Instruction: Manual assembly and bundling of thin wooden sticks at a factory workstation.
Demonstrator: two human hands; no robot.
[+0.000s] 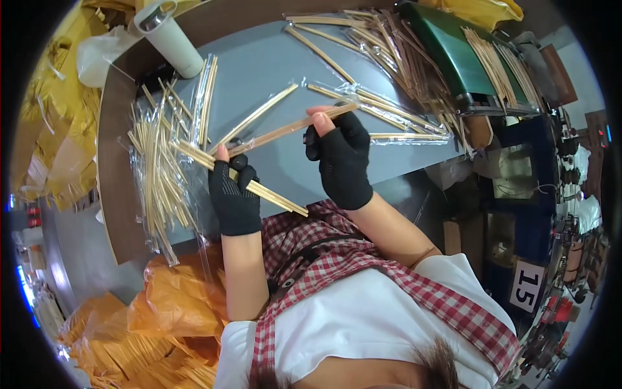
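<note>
My left hand [236, 198], in a black glove with bare fingertips, is closed around a small bundle of bamboo chopsticks [278, 198] that slants across the palm. A pair of chopsticks in a clear sleeve [285, 131] stretches between both hands over the grey table [259, 58]. Its left end meets my left thumb. My right hand [345, 155], gloved the same way, pinches it near the right end between thumb and fingers. Beyond the hands lies another wrapped pair [262, 111]. Left of my left hand is a heap of wrapped chopsticks [159, 172].
Several wrapped chopsticks [382, 110] lie at the right, with a larger pile [382, 48] behind. More sticks [490, 65] rest on a green machine [447, 55]. A pale tumbler [172, 42] stands back left by the brown raised edge [116, 142]. Orange bags [181, 295] sit lower left.
</note>
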